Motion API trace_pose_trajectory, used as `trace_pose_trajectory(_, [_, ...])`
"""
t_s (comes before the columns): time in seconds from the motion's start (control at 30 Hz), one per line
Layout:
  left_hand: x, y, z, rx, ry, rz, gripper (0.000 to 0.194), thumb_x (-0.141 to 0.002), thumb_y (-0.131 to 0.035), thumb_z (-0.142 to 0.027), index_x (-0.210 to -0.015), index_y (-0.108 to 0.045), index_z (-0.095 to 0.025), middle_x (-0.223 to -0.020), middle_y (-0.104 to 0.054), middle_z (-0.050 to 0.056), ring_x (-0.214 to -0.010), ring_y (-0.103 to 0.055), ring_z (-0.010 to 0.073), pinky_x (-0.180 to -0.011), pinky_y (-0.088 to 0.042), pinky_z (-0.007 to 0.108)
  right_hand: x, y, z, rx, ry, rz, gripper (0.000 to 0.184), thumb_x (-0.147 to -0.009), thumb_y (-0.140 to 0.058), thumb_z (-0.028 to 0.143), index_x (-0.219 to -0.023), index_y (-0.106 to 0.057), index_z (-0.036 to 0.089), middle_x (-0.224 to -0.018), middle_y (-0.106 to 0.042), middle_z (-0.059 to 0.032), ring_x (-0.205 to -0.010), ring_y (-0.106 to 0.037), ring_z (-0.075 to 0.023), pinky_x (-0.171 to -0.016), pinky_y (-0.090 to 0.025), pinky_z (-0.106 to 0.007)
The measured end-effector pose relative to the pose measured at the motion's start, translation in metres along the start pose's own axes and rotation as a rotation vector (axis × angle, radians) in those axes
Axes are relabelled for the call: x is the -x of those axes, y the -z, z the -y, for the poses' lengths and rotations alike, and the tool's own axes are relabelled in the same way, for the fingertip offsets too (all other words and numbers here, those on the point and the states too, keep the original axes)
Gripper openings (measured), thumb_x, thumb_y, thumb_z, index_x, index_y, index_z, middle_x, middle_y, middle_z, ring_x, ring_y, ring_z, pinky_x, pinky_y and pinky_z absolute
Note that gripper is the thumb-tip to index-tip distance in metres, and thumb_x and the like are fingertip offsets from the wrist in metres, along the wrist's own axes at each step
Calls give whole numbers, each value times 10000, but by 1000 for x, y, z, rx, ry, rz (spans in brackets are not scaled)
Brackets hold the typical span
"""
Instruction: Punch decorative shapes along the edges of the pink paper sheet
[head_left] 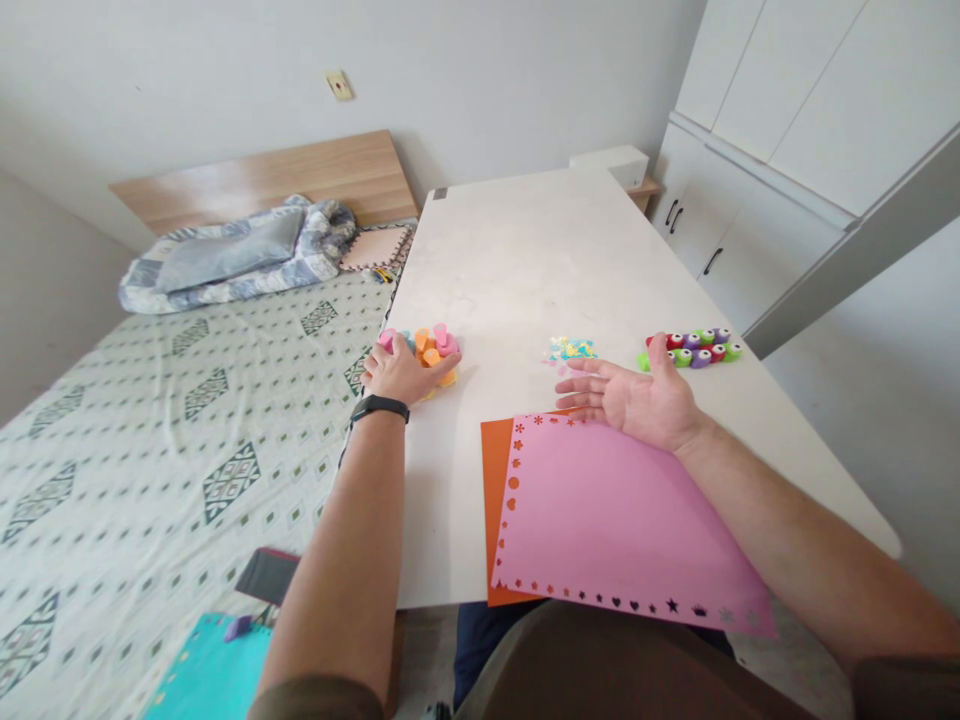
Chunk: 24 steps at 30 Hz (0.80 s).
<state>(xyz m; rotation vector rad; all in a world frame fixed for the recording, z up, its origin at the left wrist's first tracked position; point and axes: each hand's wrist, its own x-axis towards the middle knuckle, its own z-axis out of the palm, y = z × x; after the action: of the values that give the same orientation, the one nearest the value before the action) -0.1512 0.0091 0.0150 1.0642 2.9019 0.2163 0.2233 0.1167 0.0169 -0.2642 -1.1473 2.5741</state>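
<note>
Pieces of coloured plastic (431, 357) touch the left hand (399, 373).

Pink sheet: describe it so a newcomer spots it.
On the white table, go to the near edge. The pink sheet lies there, partly covering an orange sheet. Punched shapes along its edges set it apart from the orange sheet's plain visible strip.
</note>
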Motion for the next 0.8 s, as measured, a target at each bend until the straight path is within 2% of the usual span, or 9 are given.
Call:
trace_pose_trajectory(0.2, [1,9,16,-25,-77,71,1307,-549,-746,-802,-1592,-204,-228,-1611,-255,250,-1467,-285,497,-1130,-326,603,0,-1,0,-4,-8,-1,1060,-801,-116,961,-1370,-600,209,-1380,-648,-182,-1286,-598,-357,-1131,-379,-583])
trace_pose_trajectory(0.47, [-3,7,34,-58,-117,143,1440,-457,-830,-741,-1612,-137,-233,-1614,-219,259,-1483,-271,503,-1132,-339,570,0,1,0,1,-13,-2,1021,-832,-140,940,-1383,-582,203,-1368,-651,-185,-1278,-602,-352,-1124,-380,-585])
trace_pose_trajectory(0.63, [-5,8,39,-47,-186,137,1370,-466,-828,-740,-1587,-217,-241,-1588,-276,239,-1460,-328,490,-1154,-334,551,0,2,1,-6,-24,-6,1030,-825,-132,944,-1384,-580,204,-1369,-655,-184,-1277,-605,-353,-1129,-378,-582])
trace_pose_trajectory(0.8, [-2,11,30,-35,-151,104,1234,-495,-810,-730,-1530,-342,-247,-1558,-359,199,-1422,-400,437,-1149,-360,491,0,5,0,-4,-30,-15,1054,-822,-108,943,-1405,-564,193,-1372,-651,-190,-1268,-612,-355,-1133,-377,-582])
